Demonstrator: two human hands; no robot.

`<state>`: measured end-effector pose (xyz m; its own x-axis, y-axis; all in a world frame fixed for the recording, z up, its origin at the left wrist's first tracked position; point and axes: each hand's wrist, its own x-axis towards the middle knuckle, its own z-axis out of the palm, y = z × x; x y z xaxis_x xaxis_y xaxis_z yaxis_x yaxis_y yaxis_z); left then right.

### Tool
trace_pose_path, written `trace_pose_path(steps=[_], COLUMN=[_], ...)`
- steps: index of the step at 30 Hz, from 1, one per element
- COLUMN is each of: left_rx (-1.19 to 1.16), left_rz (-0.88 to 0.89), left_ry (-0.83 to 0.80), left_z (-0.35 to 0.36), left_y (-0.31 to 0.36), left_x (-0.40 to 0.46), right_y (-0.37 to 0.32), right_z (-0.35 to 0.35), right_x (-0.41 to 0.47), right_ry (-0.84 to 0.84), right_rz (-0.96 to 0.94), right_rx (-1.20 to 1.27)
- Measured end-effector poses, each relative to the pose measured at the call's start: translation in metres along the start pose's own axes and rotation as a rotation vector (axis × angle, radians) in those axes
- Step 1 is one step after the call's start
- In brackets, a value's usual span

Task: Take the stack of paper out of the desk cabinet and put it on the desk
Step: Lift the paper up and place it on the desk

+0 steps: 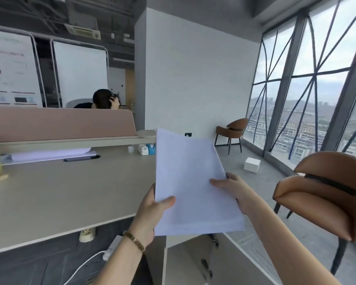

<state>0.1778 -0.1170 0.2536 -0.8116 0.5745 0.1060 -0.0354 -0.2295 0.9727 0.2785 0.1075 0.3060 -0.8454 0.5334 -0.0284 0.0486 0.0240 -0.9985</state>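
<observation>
A thick stack of white paper (190, 182) is held in the air at the right end of the beige desk (66, 192), tilted up toward me. My left hand (152, 210) grips its lower left edge, thumb on top. My right hand (232, 190) grips its right edge, thumb on the sheet and fingers behind. Below the stack stands the desk cabinet (214, 262) with its door open; its inside is mostly hidden.
On the desk lie a second pile of paper (49, 154), a dark pen (81, 157), tape dispensers (147, 149) and cups at the far left. A brown chair (321, 194) is close on my right. A white box (252, 164) sits on the floor. A person sits behind the pink divider.
</observation>
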Motion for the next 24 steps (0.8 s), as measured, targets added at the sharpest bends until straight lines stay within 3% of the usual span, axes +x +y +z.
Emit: trace_pose_path(steps=[6, 18, 24], left_rx=[0.004, -0.080, -0.004], left_rz=[-0.033, -0.186, -0.105], left_ry=[0.051, 0.195, 0.293], left_z=[-0.050, -0.125, -0.133], left_y=[-0.001, -0.022, -0.027], left_x=[0.063, 0.174, 0.197], right_y=[0.012, 0.068, 0.070], right_z=[0.047, 0.110, 0.123], right_x=[0.075, 0.200, 0.229], right_ry=[0.003, -0.098, -0.185], right_rz=[-0.147, -0.177, -0.206], right_rx=[0.028, 0.118, 0.104])
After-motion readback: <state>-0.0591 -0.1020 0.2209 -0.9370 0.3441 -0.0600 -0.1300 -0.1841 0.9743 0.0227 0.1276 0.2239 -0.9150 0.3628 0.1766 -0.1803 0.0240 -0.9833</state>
